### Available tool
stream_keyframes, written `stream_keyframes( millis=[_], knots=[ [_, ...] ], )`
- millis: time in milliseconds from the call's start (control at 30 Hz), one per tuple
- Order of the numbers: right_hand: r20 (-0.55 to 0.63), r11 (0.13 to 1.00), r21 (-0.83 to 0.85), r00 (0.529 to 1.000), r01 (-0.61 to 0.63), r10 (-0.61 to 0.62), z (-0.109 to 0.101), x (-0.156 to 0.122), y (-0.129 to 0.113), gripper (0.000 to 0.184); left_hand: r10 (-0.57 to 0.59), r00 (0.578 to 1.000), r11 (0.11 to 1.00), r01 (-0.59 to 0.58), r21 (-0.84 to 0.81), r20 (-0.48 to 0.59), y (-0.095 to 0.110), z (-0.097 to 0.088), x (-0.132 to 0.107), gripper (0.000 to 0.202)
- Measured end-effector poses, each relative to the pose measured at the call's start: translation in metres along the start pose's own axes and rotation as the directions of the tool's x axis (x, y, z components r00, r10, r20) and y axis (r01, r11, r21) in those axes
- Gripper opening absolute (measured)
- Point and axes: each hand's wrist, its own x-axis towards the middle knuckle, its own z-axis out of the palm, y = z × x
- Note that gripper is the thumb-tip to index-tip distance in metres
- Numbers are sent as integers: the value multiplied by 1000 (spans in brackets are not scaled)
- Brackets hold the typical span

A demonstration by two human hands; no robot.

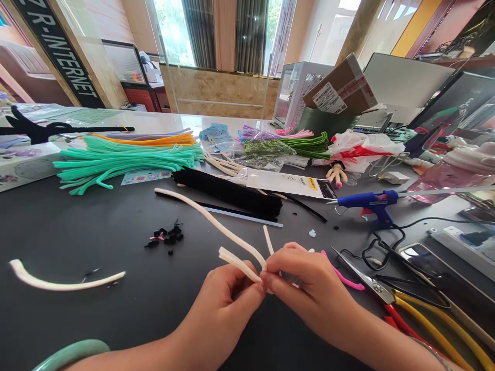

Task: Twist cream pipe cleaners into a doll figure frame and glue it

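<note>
Both hands meet low in the middle of the head view over a dark table. My left hand pinches a bundle of white pipe cleaners from the left. My right hand pinches the same bundle from the right, fingertips touching the left ones. One long white stem runs from the pinch up and left across the table; a short end sticks up behind the fingers. A pink pipe cleaner piece lies just right of my right hand.
Scissors with red and yellow handles and a blue glue gun lie right. Black pipe cleaners, a teal bundle, orange, green and purple ones sit behind. A curved white piece lies left, black scraps nearby, a small doll.
</note>
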Motion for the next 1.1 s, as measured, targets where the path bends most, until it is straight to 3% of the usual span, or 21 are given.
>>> stream_keyframes(
  millis=[567,1100],
  knots=[
    [45,997,-8,996,81,-81,-2,0,-3,21,-42,999,998,42,-43,-11,1,0,-2,19],
    [8,993,-25,993,115,-114,-4,-3,-3,21,-146,982,955,171,-242,120,3,-7,2,13]
  ],
)
